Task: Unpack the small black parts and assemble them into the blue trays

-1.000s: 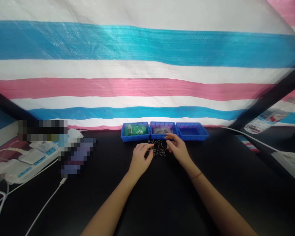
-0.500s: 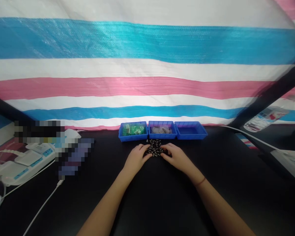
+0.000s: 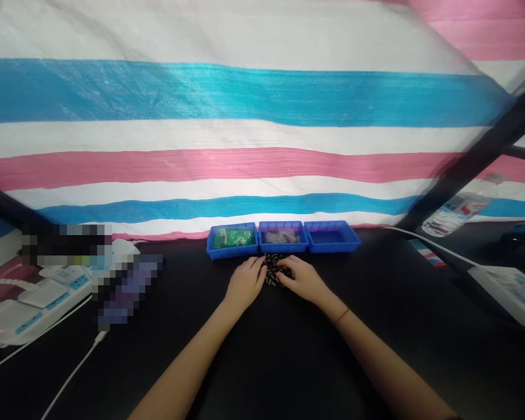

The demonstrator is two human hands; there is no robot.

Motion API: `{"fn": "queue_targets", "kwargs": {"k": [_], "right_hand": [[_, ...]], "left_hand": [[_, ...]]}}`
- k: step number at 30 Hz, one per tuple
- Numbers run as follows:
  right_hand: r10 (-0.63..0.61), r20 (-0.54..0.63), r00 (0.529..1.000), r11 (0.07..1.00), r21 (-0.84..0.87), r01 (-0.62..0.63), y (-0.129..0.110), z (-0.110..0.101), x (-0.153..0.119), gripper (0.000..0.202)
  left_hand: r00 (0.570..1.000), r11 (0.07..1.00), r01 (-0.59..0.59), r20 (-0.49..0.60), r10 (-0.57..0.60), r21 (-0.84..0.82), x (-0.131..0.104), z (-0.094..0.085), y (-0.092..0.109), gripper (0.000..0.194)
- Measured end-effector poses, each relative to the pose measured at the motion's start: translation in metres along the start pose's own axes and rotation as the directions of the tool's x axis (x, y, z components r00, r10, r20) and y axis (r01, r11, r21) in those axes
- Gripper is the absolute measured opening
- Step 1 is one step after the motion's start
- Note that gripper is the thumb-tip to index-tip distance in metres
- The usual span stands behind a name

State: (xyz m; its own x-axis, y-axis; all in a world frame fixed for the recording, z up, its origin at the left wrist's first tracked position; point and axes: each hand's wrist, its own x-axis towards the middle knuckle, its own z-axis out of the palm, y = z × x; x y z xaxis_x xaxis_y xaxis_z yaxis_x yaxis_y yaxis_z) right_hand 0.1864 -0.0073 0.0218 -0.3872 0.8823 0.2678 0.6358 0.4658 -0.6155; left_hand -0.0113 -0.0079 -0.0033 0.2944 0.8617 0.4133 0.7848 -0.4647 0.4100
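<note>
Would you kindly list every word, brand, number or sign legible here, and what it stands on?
None can be read.
Bottle label: too blurred.
Left power strip: any markings too small.
Green contents of the left tray: too small.
Small pieces: too small.

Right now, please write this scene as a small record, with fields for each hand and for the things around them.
Left hand: at the left edge of a pile of small screw-like parts; grip unclear
Right hand: at the pile's right side, fingers curled; grip unclear
Behind the pile: three blue plastic trays in a row
Left tray: green pieces, seemingly bagged
Middle tray: clear plastic bags, contents unclear
Surface: black tabletop
Far left: white power strip
Far right: clear plastic bottle
Backdrop: striped sheet, white, blue, pink
</note>
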Motion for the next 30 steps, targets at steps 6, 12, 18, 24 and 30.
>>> {"fn": "queue_targets", "kwargs": {"k": [6, 12, 18, 24, 30], "right_hand": [[0.044, -0.142, 0.989, 0.999, 0.027, -0.04, 0.003, 0.016, -0.005, 0.019], [0.077, -0.188, 0.979, 0.994, 0.091, -0.061, 0.0, 0.014, -0.006, 0.019], [0.168, -0.19, 0.967, 0.932, 0.35, -0.093, -0.012, 0.014, -0.014, 0.024], [0.24, -0.081, 0.967, 0.779, 0.611, -0.142, -0.019, 0.015, -0.015, 0.025], [0.307, -0.024, 0.951, 0.602, 0.779, -0.175, -0.022, 0.018, -0.014, 0.023]], "left_hand": [[0.994, 0.993, 0.112, 0.004, -0.112, 0.024, 0.008, 0.002, 0.003, 0.026], [0.993, 0.99, 0.119, -0.011, -0.12, -0.074, 0.009, -0.003, 0.003, 0.016], [0.997, 0.942, -0.043, -0.07, 0.02, -0.332, 0.0, -0.013, 0.016, 0.018], [0.996, 0.87, -0.017, -0.087, -0.03, -0.493, -0.005, -0.011, 0.03, 0.021], [0.994, 0.845, -0.003, -0.092, -0.055, -0.535, -0.004, -0.009, 0.027, 0.014]]}}
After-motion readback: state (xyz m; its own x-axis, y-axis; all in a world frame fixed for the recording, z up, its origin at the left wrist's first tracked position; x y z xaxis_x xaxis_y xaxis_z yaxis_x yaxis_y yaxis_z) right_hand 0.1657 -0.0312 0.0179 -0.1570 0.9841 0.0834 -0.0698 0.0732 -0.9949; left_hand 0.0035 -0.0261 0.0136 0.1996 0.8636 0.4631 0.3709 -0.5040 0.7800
